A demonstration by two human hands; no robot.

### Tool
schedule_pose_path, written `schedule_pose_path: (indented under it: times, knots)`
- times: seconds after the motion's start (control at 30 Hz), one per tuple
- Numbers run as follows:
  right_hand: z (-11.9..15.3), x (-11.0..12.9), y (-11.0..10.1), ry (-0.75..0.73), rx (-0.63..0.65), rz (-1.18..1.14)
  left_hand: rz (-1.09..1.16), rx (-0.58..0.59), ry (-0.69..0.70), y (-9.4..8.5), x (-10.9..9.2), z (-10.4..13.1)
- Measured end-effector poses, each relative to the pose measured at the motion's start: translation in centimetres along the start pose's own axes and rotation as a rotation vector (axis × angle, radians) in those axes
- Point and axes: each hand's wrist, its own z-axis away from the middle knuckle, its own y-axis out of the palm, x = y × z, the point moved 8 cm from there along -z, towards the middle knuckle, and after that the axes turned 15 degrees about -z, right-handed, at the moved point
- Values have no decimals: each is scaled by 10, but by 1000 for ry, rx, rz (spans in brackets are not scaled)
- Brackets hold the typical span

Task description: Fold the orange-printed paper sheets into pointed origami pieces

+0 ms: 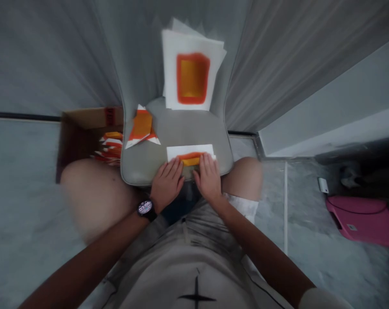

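A white paper sheet with an orange and yellow printed patch (192,159) lies folded at the front of a grey chair seat (168,128). My left hand (167,182) rests flat on its left part, fingers stretched out. On its right part, my right hand (209,176) lies flat too, with fingers extended. Both palms hang near the seat's front edge. A folded orange and white paper piece (142,126) sits at the seat's left side. Against the backrest leans a stack of white sheets (170,64), the front one showing an orange-bordered yellow rectangle.
A cardboard box (88,119) holding several folded orange and white papers (112,146) stands on the floor left of the chair. Grey curtains (53,56) hang behind. On the floor at right are a pink flat object (365,219) with a cable and a small white device (323,185).
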Motion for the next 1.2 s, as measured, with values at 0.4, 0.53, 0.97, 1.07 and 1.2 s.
schedule_pose_path:
  times: [0.4, 0.53, 0.97, 1.07, 1.2]
  knots:
    - [10, -11, -10, 51, 98, 40, 16, 12, 2, -2, 1, -1]
    - [18, -24, -18, 109, 93, 70, -3, -9, -69, -5, -2, -1]
    - [16, -21, -15, 143, -10, -37, -73, 119, -122, -17, 20, 22]
    - [16, -21, -15, 137, -47, -86, 6, 33, -265, -32, 12, 27]
    - [16, -23, -10, 144, -26, -122, 81, -104, -179, -50, -38, 16]
